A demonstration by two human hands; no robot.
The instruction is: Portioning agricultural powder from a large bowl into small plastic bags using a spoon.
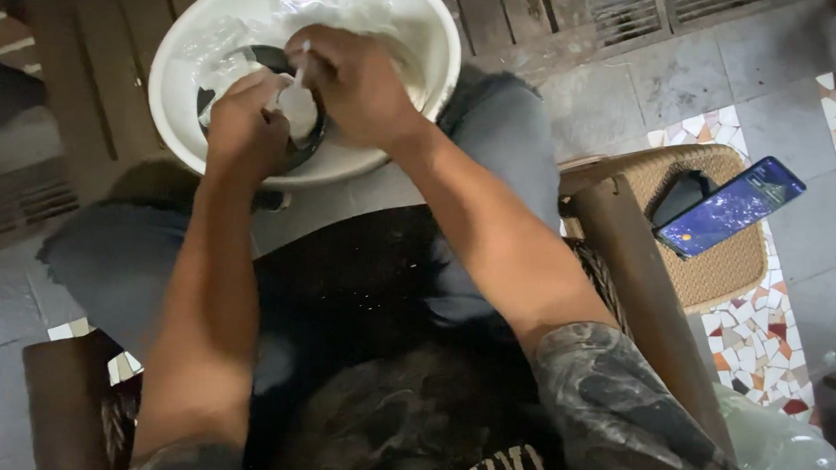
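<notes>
Both my hands work inside the white basin (414, 96) resting on my knees. My left hand (246, 127) grips a dark round dish (257, 63); my right hand (354, 80) pinches what looks like a pale soapy cloth (297, 106) against it.

Both hands (302, 101) on a dark object (296, 133) in white basin (178, 88)

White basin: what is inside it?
Inside the white basin lies a dark round object, mostly covered by the left hand and right hand, which hold a pale whitish piece over it. Clear plastic lines the far side.
</notes>
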